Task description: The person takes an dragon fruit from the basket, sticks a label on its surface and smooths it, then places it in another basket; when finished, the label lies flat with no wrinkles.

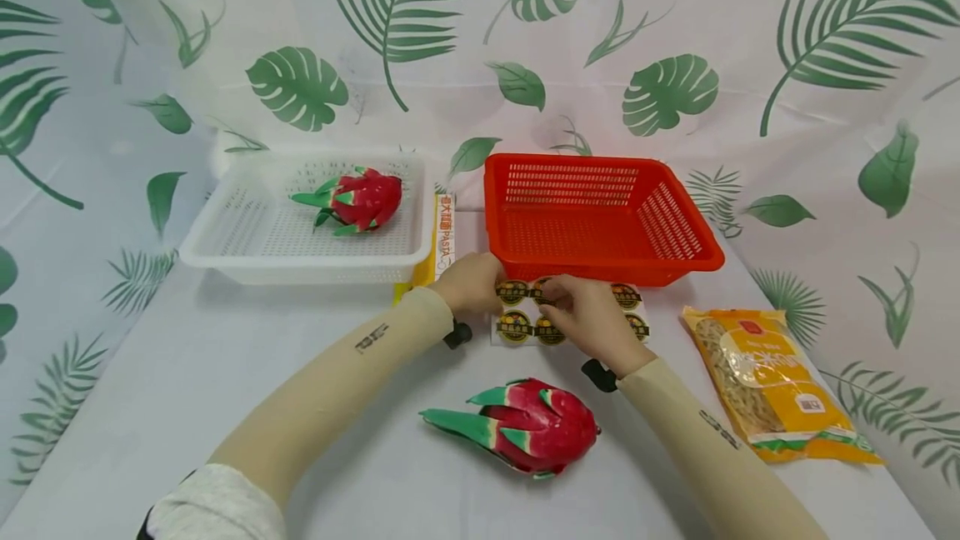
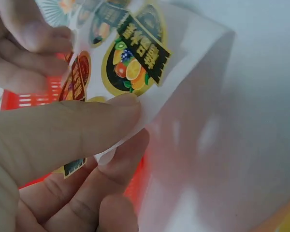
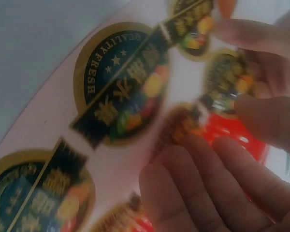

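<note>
two hands work together at one sheet of fruit stickers [image 1: 517,325], which sits mid-scene, at the near side of the red basket [image 1: 603,265]. the left hand [image 1: 472,286] pinches the sheet's left edge, thumb on the printed face and fingers beneath, so that this edge is lifted off the table [image 1: 360,490]. the right hand [image 1: 592,319] has its thumb and bent fingers close over the printed face; whether they have a sticker between them i cannot tell, as the right wrist view is blurred there.

the step in hand looks to be working one sticker loose from its backing. the next move seems to call for a firm hold by the left hand while the right finds a raised corner and peels slowly, so the sticker neither tears nor folds onto itself.

one dragon fruit [image 1: 536,427] lies near, on the table, untouched, its green tips to the left; it may well be what the sticker is meant for. another dragon fruit [image 1: 367,198] rests far left in the white basket [image 1: 307,272]. to the right lies a yellow bag of pasta [image 1: 772,382], apart from both hands.
</note>
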Demonstrator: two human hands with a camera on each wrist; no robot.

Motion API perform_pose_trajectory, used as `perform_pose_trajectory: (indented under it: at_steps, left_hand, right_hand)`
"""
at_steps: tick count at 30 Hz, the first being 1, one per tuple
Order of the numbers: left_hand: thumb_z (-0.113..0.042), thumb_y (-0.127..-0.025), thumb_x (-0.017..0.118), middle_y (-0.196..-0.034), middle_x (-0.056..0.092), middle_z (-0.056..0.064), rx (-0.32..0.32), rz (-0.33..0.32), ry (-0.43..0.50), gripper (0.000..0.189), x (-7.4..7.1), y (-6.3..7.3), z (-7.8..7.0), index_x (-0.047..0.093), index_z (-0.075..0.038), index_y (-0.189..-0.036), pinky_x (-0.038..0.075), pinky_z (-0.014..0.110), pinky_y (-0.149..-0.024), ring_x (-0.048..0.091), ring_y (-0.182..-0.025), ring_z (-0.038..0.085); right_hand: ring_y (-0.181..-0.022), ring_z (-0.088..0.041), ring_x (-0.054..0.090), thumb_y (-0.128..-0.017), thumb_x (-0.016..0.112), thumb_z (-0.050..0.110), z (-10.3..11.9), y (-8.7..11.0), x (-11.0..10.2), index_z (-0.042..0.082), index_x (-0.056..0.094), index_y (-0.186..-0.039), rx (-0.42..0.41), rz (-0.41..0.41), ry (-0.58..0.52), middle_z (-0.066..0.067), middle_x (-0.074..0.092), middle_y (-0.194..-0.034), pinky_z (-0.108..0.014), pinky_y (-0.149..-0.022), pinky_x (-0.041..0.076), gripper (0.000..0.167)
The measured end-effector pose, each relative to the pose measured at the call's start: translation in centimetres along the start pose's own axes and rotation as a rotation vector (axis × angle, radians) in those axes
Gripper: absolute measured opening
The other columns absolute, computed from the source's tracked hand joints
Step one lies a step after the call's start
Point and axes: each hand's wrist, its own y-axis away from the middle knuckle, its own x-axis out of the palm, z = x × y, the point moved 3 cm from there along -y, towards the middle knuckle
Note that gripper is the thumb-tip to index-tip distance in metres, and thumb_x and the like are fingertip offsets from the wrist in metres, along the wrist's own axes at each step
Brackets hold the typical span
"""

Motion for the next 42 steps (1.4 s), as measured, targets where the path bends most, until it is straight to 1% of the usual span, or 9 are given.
perform_pose_trajectory:
  at_steps: [2,6,11,15,19,27,31,36,42]
  left_hand:
    - [-0.009,-0.080,0.085,-0.072,0.064,-0.003,0.007,0.002,0.040,0.014,-0.1,0.0,0.0,0.076,-0.008,-0.091,0.044,0.027,-0.064,0.052,-0.069,0.015]
    - [-0.010,-0.081,0.085,-0.080,0.069,0.000,0.013,-0.004,0.056,0.025,-0.2,0.0,0.1,0.078,-0.005,-0.104,0.046,0.026,-0.068,0.056,-0.075,0.015]
    - [-0.009,-0.080,0.086,-0.082,0.070,0.002,0.007,-0.008,0.092,0.034,-0.5,0.2,0.1,0.077,-0.001,-0.112,0.047,0.024,-0.067,0.057,-0.076,0.016]
    - [-0.006,-0.080,0.086,-0.084,0.073,0.005,0.008,-0.001,0.129,0.031,-0.7,0.4,0.1,0.078,-0.001,-0.109,0.047,0.023,-0.063,0.057,-0.073,0.015]
    - [-0.004,-0.079,0.086,-0.094,0.076,0.007,0.014,0.000,0.142,0.025,-0.6,0.4,0.2,0.079,-0.003,-0.103,0.048,0.022,-0.062,0.058,-0.073,0.014]
    - [-0.003,-0.080,0.085,-0.095,0.075,0.005,0.029,-0.008,0.129,0.017,-0.6,0.6,0.5,0.079,-0.006,-0.096,0.049,0.021,-0.061,0.059,-0.071,0.014]
    - [-0.004,-0.080,0.085,-0.094,0.075,0.005,0.040,-0.017,0.092,0.015,-0.6,0.6,0.3,0.079,-0.006,-0.094,0.048,0.022,-0.064,0.059,-0.075,0.015]
    - [-0.007,-0.080,0.086,-0.096,0.075,0.005,0.047,-0.034,0.038,0.018,-0.7,0.7,0.2,0.079,-0.005,-0.096,0.048,0.025,-0.071,0.059,-0.083,0.017]
    - [-0.006,-0.080,0.085,-0.094,0.079,0.006,0.045,-0.041,0.091,0.019,-0.8,0.8,0.2,0.081,-0.005,-0.099,0.048,0.024,-0.067,0.059,-0.079,0.017]
  right_hand:
    - [-0.089,-0.026,0.077,-0.093,0.077,0.010,-0.1,-0.5,0.5,-0.001,0.073,-0.118,0.001,0.001,0.000,-0.017,0.079,-0.110,-0.046,-0.080,0.063,0.028]
    - [-0.088,-0.025,0.077,-0.093,0.077,0.011,0.1,-1.3,1.1,0.001,0.073,-0.119,0.021,0.004,0.008,-0.016,0.079,-0.108,-0.045,-0.080,0.063,0.028]
    - [-0.084,-0.024,0.075,-0.093,0.078,0.010,0.6,-1.7,1.6,0.002,0.074,-0.115,0.014,-0.008,-0.015,-0.014,0.078,-0.103,-0.042,-0.077,0.064,0.024]
    - [-0.078,-0.019,0.072,-0.093,0.076,0.009,0.6,-1.9,1.8,0.005,0.076,-0.105,-0.009,-0.045,-0.004,-0.010,0.078,-0.095,-0.035,-0.070,0.059,0.012]
    - [-0.073,-0.016,0.070,-0.094,0.076,0.010,0.5,-1.9,2.1,0.007,0.076,-0.099,-0.011,-0.069,0.001,-0.007,0.077,-0.089,-0.029,-0.065,0.055,0.006]
    - [-0.075,-0.016,0.072,-0.095,0.075,0.012,0.6,-1.8,2.1,0.008,0.075,-0.099,-0.013,-0.074,-0.044,-0.007,0.079,-0.090,-0.024,-0.063,0.053,0.006]
    - [-0.077,-0.016,0.072,-0.096,0.075,0.013,0.7,-1.4,1.3,0.010,0.076,-0.100,0.014,-0.061,-0.091,-0.006,0.079,-0.093,-0.023,-0.066,0.054,0.005]
    - [-0.074,-0.014,0.069,-0.097,0.074,0.015,0.8,-0.8,-0.2,0.011,0.076,-0.102,0.066,-0.072,-0.113,-0.007,0.079,-0.092,-0.023,-0.064,0.053,0.007]
    - [-0.075,-0.013,0.067,-0.096,0.075,0.015,0.8,0.1,-1.0,0.011,0.076,-0.104,0.084,-0.068,-0.113,-0.007,0.079,-0.094,-0.022,-0.067,0.053,0.009]
